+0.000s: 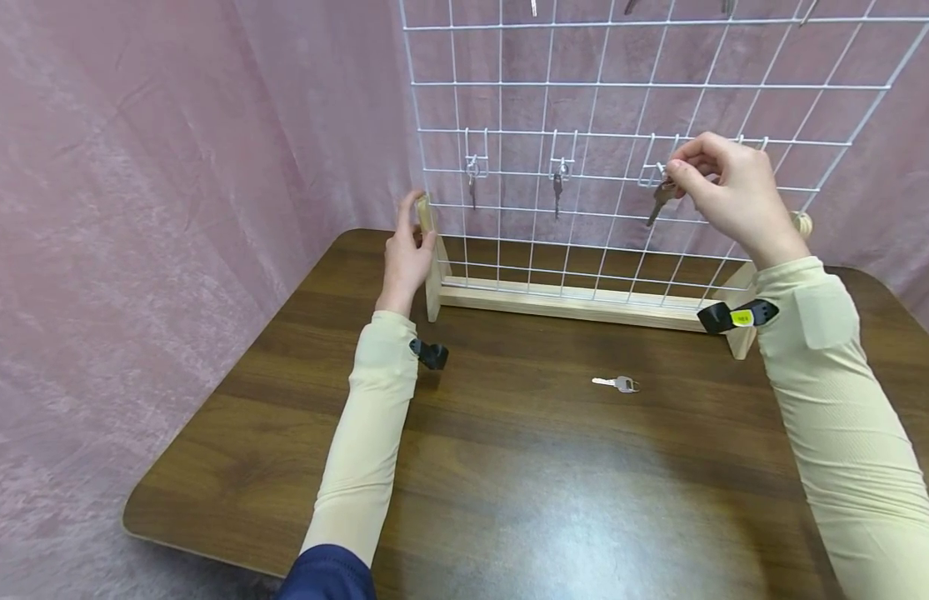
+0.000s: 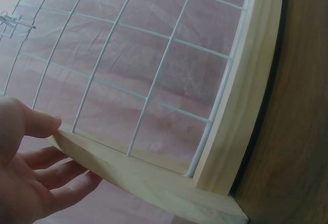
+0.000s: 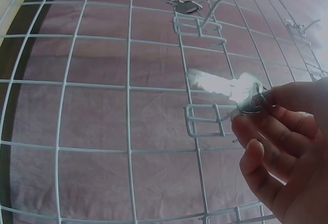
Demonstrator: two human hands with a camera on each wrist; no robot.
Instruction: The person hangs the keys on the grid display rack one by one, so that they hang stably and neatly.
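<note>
My right hand (image 1: 736, 196) pinches a metal key (image 1: 661, 202) by its ring end, in front of a white wire hook (image 3: 205, 127) on the grid rack (image 1: 606, 83). Glare whitens the key's blade in the right wrist view. Whether its ring is round the hook, I cannot tell. My left hand (image 1: 407, 265) holds the wooden side support (image 2: 118, 170) of the rack, its thumb on one face and fingers on the other. Two more keys hang from hooks to the left, one key (image 1: 472, 177) nearer the support and another key (image 1: 559, 190) in the middle.
A loose silver key (image 1: 618, 384) lies flat on the brown wooden table (image 1: 509, 467) in front of the rack. A wooden base bar (image 1: 569, 303) joins the two supports. Several keys hang along the top row, cut off by the frame. Pink curtain (image 1: 284, 108) hangs behind.
</note>
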